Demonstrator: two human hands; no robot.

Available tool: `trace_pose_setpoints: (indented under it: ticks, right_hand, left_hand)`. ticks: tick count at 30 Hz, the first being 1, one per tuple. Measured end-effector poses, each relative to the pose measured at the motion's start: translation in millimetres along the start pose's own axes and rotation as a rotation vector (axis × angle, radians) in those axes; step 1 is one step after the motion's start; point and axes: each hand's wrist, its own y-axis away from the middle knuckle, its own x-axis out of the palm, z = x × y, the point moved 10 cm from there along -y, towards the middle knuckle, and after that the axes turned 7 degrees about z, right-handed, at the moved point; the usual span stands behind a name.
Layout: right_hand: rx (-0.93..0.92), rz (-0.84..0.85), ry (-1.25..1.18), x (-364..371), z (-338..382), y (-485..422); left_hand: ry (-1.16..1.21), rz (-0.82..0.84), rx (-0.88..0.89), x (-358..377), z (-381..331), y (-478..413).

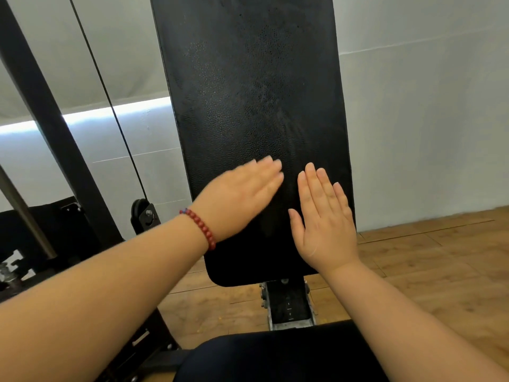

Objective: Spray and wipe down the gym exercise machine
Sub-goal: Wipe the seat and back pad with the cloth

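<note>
On the lower half of the upright back pad (pixel 248 106), dead centre in the head view, I log both hands side by side.

Left hand (pixel 242 194): fingers straight and together, palm toward the pad, reaching in from the left at a slant. Nothing held. Its outline is blurred, so I cannot tell whether it touches the vinyl. A red bead bracelet (pixel 199 227) sits on that wrist.

Right hand (pixel 325 224): flat, fingers straight and pointing up, thumb out to the left. Nothing held. It lies near the pad's right edge and looks to rest against the surface. The two hands are just beside each other, not touching.

The pad is black textured vinyl, with faint pale streaks running down its middle above the hands.

Below the pad I note a metal adjustment bracket (pixel 289 307) with printed marks, then the dark seat pad (pixel 275 357) at the bottom edge.

To the left: a black frame post (pixel 55 133), a thin cable (pixel 110 106) and a pulley (pixel 144 216). Wood floor (pixel 440 271) and a pale wall (pixel 413 106) lie behind.
</note>
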Motion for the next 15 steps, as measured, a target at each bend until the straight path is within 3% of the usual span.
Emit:
trace_pose_setpoints:
  ticks: [3, 7, 10, 15]
  right_hand:
    - [0.009, -0.011, 0.001, -0.4, -0.4, 0.5]
    - [-0.009, -0.003, 0.005, 0.5, -0.6, 1.6]
    - [-0.009, -0.002, 0.009, 1.5, -1.0, 3.8]
    - [0.002, -0.009, 0.012, 1.7, -1.3, 3.9]
  left_hand:
    - [0.029, -0.049, -0.164, -3.4, 14.8, -9.6]
    - [0.045, 0.092, -0.045, 19.5, -40.2, 16.0]
    - [0.054, 0.088, 0.042, 13.3, -36.1, 19.3]
    - [0.08, -0.041, -0.127, 5.6, 0.4, 1.6]
